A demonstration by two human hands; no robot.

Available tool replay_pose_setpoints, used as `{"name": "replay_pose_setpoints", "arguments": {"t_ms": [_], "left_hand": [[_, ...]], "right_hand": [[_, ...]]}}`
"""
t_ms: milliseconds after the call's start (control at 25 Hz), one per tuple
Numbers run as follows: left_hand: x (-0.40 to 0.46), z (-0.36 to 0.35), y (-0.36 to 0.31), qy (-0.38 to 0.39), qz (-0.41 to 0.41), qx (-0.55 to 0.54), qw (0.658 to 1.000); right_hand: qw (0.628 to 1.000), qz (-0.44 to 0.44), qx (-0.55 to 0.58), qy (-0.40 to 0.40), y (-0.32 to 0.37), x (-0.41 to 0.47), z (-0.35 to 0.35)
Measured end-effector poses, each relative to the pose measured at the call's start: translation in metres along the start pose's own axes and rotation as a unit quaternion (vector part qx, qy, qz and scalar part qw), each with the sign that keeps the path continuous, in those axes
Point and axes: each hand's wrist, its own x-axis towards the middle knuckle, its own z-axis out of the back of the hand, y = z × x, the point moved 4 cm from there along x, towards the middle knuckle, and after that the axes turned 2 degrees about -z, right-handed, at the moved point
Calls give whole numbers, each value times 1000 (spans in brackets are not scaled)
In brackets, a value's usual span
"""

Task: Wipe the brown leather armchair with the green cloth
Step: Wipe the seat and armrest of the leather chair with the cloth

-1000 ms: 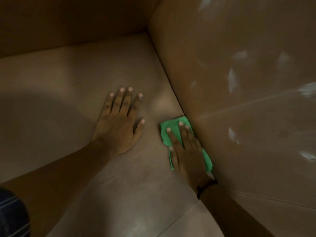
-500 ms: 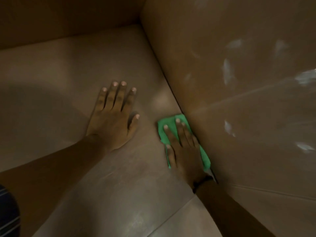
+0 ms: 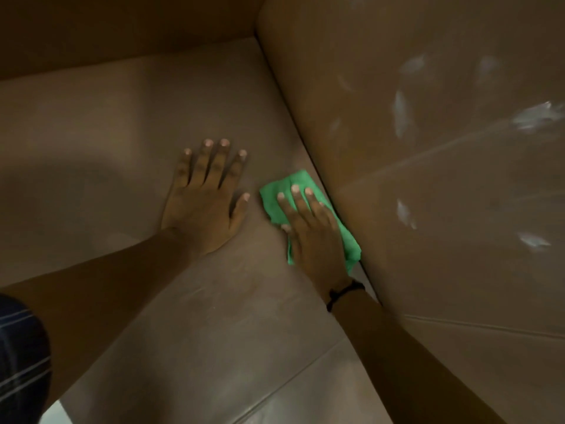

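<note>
Seat: brown leather armchair (image 3: 122, 123), seat cushion seen from above | Right hand (image 3: 315, 234): flat, fingers extended, pressing the green cloth (image 3: 276, 194) onto the cushion, no closed grip | Cloth position: crumpled, against the crease below the right armrest panel (image 3: 428, 179) | Left hand (image 3: 204, 203): open, palm down, empty, just beside the cloth | Panel: pale smears.

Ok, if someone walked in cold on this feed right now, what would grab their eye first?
The bright green cloth stands out most, pressed flat under the right hand on the brown leather armchair seat, tight against the crease where the seat meets the chair's inner side panel. Next come the whitish smears scattered across that panel, untouched by the cloth. The left hand lies spread flat on the seat beside it, holding nothing.
</note>
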Motion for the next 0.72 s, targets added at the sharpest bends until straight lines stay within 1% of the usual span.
{"name": "replay_pose_setpoints", "arguments": {"t_ms": [80, 120, 160, 280, 320, 360, 400, 440, 480, 520, 560, 600, 640, 680, 720], "left_hand": [[-3, 2, -1, -6, 9, 0, 1000], [-5, 3, -1, -9, 11, -3, 1000], [-7, 3, -1, -11, 11, -6, 1000], [-7, -7, -2, -28, 8, 8, 1000], [-5, -10, 0, -29, 8, 8, 1000], [-5, -11, 1, -26, 9, -2, 1000], [-6, -10, 1, -24, 12, -13, 1000], [-9, -7, 0, -24, 14, -18, 999], [-12, -3, -2, -23, 15, -18, 999], [-16, 0, -5, -22, 18, -17, 999], [-20, 1, -8, -21, 23, -14, 999], [-24, -1, -12, -23, 28, -11, 999], [-27, -4, -13, -27, 31, -8, 999], [-27, -8, -13, -30, 32, -4, 999], [-26, -11, -11, -33, 30, -1, 999]], "right_hand": [[998, 56, -19, 24, -2, -41, 1], [998, 55, -36, 22, -4, -51, 2], [998, 35, -54, 8, -5, -47, 2], [992, -94, -70, -39, 10, 0, -5], [990, -112, -72, -37, 18, 10, -8], [992, -97, -71, -33, 26, 6, -9], [995, -60, -67, -31, 29, -11, -9], [998, -15, -65, -21, 29, -35, -6], [998, 7, -66, -3, 26, -62, -2], [998, -1, -68, 14, 20, -84, 3], [997, -35, -63, 21, 14, -97, 6], [996, -72, -54, 17, 11, -99, 9], [995, -91, -43, 6, 11, -87, 11], [996, -83, -38, -7, 15, -69, 11], [998, -46, -50, -16, 22, -47, 10]]}}
